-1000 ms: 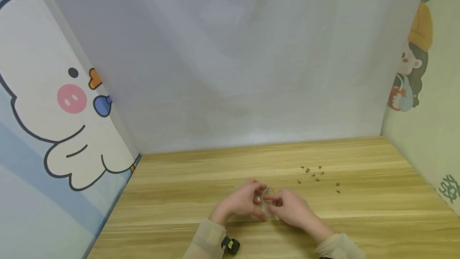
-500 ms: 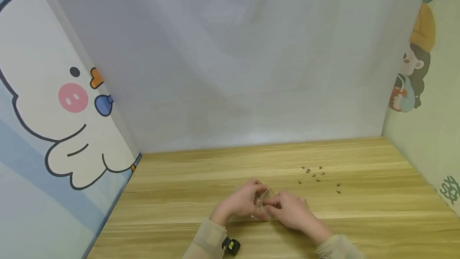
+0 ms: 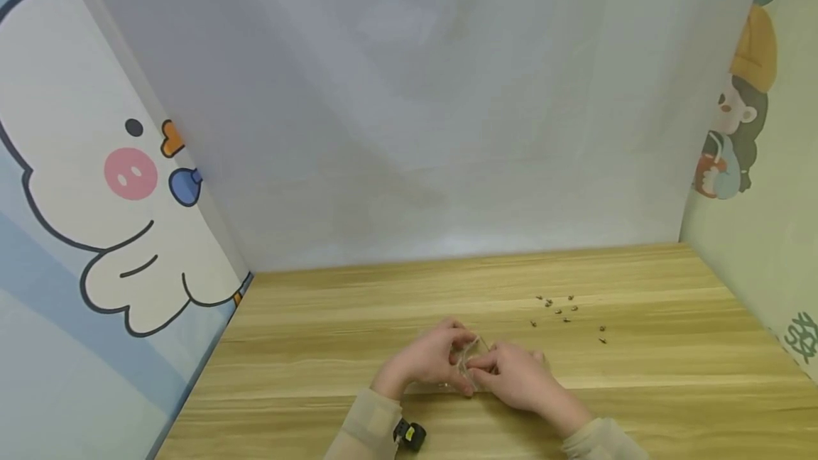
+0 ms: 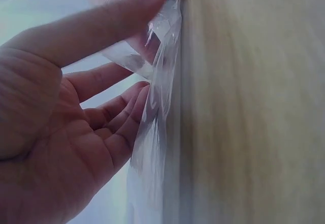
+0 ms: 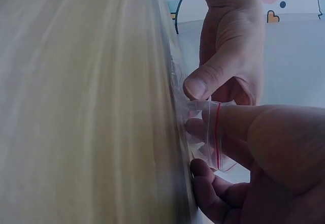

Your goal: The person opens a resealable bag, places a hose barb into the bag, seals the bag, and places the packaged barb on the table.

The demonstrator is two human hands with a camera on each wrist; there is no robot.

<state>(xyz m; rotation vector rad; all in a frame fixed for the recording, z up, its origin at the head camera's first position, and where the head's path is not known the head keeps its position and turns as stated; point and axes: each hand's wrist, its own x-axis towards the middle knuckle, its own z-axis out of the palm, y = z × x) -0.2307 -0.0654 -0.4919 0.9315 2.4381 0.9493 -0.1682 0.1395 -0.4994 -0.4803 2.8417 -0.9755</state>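
Observation:
A clear plastic zip bag with a red stripe along its mouth (image 5: 219, 148) lies between the two hands, low over the wooden table. My left hand (image 3: 431, 357) holds the bag from the left, thumb and fingers spread around its mouth. In the left wrist view the crinkled film of the bag (image 4: 158, 99) runs past the fingertips. My right hand (image 3: 516, 373) has its thumb and a finger inside the mouth, seen through the film. Whether those fingertips pinch anything is hidden. Small glints show in the bag near the left thumb.
Several small dark metal pieces, perhaps screws (image 3: 558, 311), lie scattered on the wooden table (image 3: 319, 325) beyond the right hand. A black device (image 3: 411, 436) sits at the left wrist. A grey-white sheet (image 3: 415, 126) rises behind the table, with printed panels at both sides.
The right fingers have shifted slightly toward the near left, within the bag's mouth. The left hand keeps its place, and the bag's film has folded a little differently. The scattered pieces stay put.

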